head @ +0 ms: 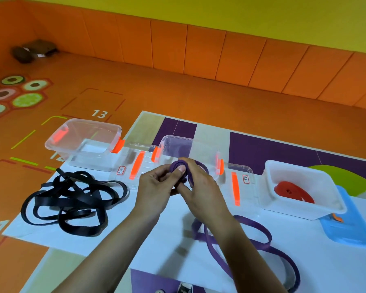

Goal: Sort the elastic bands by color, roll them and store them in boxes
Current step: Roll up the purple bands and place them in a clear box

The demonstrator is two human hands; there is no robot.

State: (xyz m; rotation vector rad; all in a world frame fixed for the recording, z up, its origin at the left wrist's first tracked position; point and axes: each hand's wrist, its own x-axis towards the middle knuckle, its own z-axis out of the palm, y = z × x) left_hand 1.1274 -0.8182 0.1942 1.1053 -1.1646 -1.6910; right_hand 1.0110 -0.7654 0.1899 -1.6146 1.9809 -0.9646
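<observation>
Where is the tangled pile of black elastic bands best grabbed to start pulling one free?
Likely take the black bands by the outer loop on their right, pinched from above and from the right: it lies flat and alone on the mat, clear of the crossed middle. Left hand and right hand now grip the purple band.

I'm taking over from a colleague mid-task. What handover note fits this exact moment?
Hands: left hand and right hand both grip the partly coiled purple band. Its loose tail lies on the mat.
Done: red band rolled, in the white box.
Left: finish the purple roll, likely for the middle clear box behind the hands. Then untangle and roll the black bands piled at left. The left clear box looks empty.
</observation>
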